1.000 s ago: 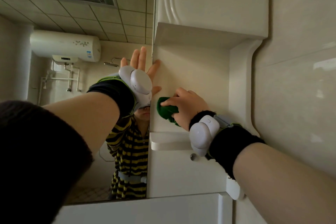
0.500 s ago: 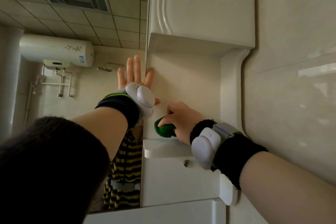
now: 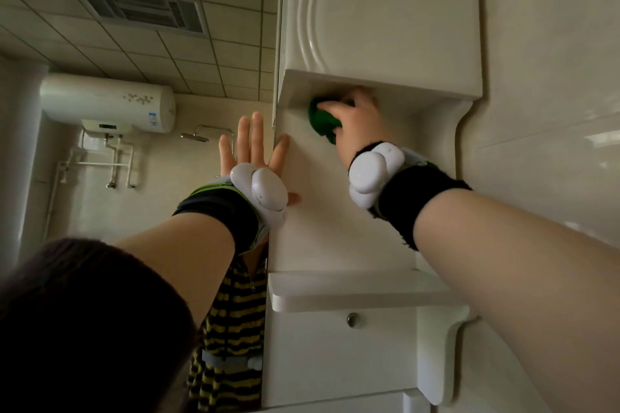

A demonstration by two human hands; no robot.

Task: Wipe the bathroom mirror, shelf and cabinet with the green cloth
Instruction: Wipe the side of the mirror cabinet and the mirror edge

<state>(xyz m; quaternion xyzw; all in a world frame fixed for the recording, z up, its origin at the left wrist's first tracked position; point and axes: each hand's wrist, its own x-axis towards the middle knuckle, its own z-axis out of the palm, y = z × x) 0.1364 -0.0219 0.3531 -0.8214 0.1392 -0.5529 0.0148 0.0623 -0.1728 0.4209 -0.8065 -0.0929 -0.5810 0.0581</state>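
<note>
My right hand (image 3: 357,117) grips the bunched green cloth (image 3: 320,121) and holds it against the back panel of the white niche, right under the upper cabinet (image 3: 385,17). My left hand (image 3: 255,147) lies flat with its fingers spread against the mirror (image 3: 134,161), its thumb side crossing the mirror's right edge onto the white panel. The white shelf (image 3: 335,288) juts out below both hands. Part of the cloth is hidden behind my fingers.
A lower cabinet front with a small metal knob (image 3: 352,318) sits under the shelf. Glossy tiled wall (image 3: 553,111) runs along the right. The mirror reflects a water heater (image 3: 107,104), a shower head (image 3: 194,137) and a person in a striped top (image 3: 231,329).
My right hand has carried the cloth up from just above the shelf to the top of the niche under the upper cabinet. My left hand stays flat on the mirror.
</note>
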